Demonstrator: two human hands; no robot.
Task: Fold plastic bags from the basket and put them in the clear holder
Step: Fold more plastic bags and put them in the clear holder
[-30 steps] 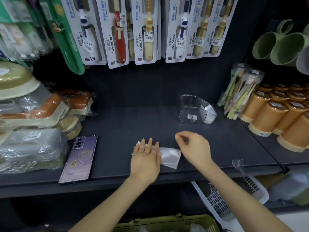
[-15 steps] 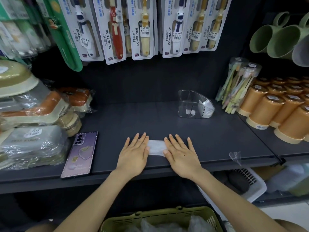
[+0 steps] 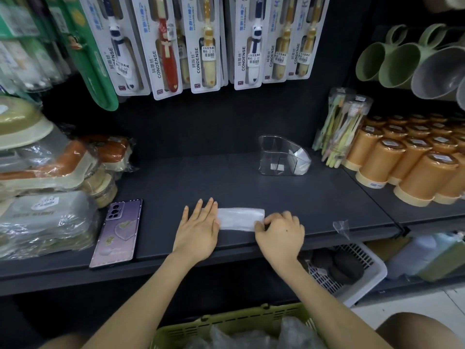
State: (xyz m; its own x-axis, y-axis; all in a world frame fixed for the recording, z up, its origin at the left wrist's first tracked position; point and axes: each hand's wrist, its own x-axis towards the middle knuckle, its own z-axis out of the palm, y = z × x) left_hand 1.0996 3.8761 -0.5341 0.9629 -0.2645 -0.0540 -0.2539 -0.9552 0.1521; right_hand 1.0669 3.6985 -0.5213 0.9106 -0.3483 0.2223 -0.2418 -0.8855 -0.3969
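Two hands on the folded white plastic bag [image 3: 239, 219] at the front of the dark shelf [image 3: 276, 195]: left hand [image 3: 198, 230] flat, fingers [image 3: 208, 210] straight together, pressing one end; right hand [image 3: 279, 235] curls its fingers, pinching the other end.

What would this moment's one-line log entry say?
left hand: pressing plastic bag flat | right hand: pinching its right end | clear holder: folded bag inside | basket: more bags
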